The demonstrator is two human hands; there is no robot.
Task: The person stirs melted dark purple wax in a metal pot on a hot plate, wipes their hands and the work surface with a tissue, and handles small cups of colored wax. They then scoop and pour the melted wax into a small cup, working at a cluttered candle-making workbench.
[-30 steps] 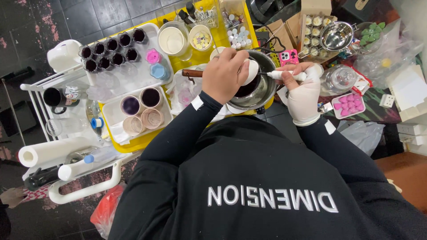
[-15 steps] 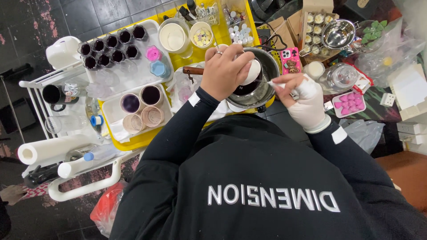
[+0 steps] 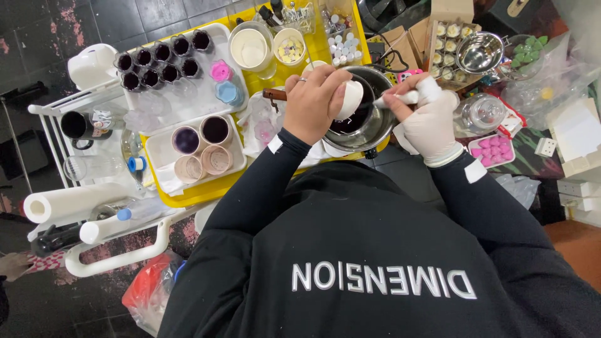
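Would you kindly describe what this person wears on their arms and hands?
Both arms are in long, close-fitting black sleeves with small white patches near the wrists. The left hand is bare apart from a ring on one finger. The right hand is in a white glove.

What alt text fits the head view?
A person's left hand tilts a small white cup over a metal pot, while the gloved right hand holds a white tool at it, above a yellow tray.
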